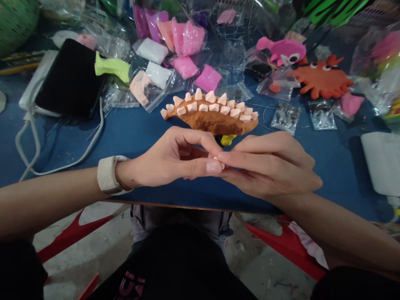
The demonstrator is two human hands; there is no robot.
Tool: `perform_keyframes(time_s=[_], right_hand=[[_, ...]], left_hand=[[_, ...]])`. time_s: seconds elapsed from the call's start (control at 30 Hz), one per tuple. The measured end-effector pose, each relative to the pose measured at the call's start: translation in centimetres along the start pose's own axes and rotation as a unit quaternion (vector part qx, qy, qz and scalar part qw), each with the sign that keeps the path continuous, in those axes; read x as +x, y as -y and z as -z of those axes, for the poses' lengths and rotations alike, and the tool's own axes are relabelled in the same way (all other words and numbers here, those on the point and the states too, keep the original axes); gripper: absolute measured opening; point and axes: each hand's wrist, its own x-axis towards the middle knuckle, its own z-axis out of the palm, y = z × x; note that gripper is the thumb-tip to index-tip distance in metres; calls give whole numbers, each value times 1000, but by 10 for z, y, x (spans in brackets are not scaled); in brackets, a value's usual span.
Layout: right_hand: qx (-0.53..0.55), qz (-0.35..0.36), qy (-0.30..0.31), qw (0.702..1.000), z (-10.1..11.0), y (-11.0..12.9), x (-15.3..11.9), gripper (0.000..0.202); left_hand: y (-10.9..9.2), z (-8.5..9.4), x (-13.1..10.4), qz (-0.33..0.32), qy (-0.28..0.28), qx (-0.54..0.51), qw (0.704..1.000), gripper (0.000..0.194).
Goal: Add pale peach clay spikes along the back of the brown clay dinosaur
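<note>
My left hand (184, 156) and my right hand (271, 164) meet above the front edge of the blue table. Between their fingertips they pinch a small piece of pale peach modelling clay (222, 165), mostly covered by the fingers. Just beyond the hands stands a brown clay dinosaur figure (215, 118), with two rows of pale peach spikes along its back. A bit of yellow clay (228, 139) shows under its body, partly hidden by my right hand.
Bagged pink clay (189, 37) and an opened peach clay pack (140, 86) lie behind the figure. A black tablet (70, 79) with a white cable (93, 148) is at left. An orange clay crab (325, 79) and pink clay fish (283, 51) sit at right.
</note>
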Motion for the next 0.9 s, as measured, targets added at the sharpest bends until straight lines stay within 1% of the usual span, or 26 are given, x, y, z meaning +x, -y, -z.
perform_keyframes(time_s=[0.07,0.17,0.23,0.4,0.53,0.57,0.63,0.8,0.9], right_hand=[[-22,-3,11,1000,0,0,2,12],[-53,-23,29,998,0,3,4,7],[-62,-35,27,997,1,5,4,6],[-40,-23,33,998,2,3,3,15],[-41,-25,44,998,3,1,3,13],[-40,-26,39,998,4,1,2,13],[-34,-34,35,998,4,1,2,13],[-40,-60,54,996,7,4,2,14],[-37,-57,45,997,6,5,2,15]], left_hand=[[0,0,0,5,-3,2,1000,31],[1,0,0,-1,-13,8,1000,33],[2,0,0,-8,-18,10,1000,34],[4,0,0,-20,-29,8,999,32],[5,0,0,-23,-37,19,999,34],[5,1,0,-22,-39,19,999,35],[6,1,0,-19,-41,13,999,35],[6,0,0,-26,-52,8,998,32],[8,1,0,-22,-63,14,998,33]])
